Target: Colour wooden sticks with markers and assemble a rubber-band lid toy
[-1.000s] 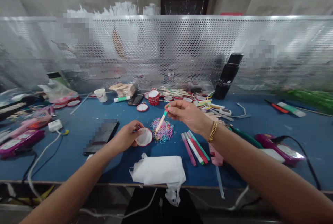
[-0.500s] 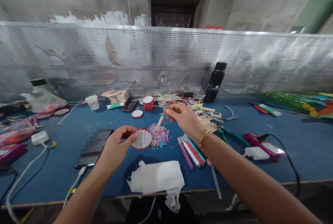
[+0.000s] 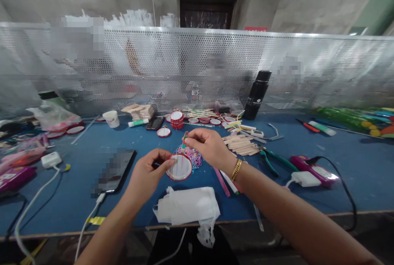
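Note:
My left hand pinches the left edge of a round, red-rimmed disc with a pale face, held tilted above the table. Between the thumb and fingers of my right hand is a wooden craft stick with coloured marks near its top. The stick's lower end meets the disc's top rim; whether it touches is hard to tell. Behind the disc lies a pile of thin colourful loops, partly covered by it. Felt-tip pens lie under my right wrist, partly hidden.
White crumpled tissue lies at the front edge. A phone with a cable is at left. Wooden sticks, green-handled pliers and a purple device are at right. Behind stand stacked red-rimmed discs and a black bottle.
My right hand has brought the craft stick left and down to the disc's top edge. My left hand has moved the disc slightly right, over part of the loop pile.

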`<state>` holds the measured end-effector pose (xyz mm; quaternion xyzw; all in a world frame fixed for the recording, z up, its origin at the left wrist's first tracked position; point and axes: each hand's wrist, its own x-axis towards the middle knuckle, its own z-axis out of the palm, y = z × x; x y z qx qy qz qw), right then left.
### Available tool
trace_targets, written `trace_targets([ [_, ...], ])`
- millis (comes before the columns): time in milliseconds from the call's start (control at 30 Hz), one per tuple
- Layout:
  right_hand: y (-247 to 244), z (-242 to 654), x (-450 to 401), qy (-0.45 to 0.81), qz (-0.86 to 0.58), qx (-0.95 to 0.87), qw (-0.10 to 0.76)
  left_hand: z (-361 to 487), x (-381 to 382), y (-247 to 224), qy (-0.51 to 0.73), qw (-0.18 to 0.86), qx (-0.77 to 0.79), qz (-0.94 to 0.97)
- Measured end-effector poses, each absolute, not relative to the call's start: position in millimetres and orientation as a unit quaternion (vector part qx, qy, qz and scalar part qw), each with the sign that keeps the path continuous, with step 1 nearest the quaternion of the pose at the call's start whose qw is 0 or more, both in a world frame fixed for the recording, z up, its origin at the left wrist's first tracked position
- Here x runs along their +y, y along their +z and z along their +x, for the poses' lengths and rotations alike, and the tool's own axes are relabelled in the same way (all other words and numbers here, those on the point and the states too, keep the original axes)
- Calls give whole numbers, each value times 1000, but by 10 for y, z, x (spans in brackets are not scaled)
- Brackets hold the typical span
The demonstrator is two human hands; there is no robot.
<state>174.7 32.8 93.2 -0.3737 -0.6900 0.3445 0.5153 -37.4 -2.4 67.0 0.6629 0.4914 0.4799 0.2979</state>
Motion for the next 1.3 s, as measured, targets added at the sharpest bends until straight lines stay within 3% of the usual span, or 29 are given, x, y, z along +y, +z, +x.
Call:
trace_targets([
  [1033, 944, 1716, 283, 355, -363, -706, 494, -274, -62, 729, 493, 269, 500, 660],
  [1300, 953, 1715, 283, 372, -352, -704, 492, -281, -50, 661, 493, 318, 483, 650],
])
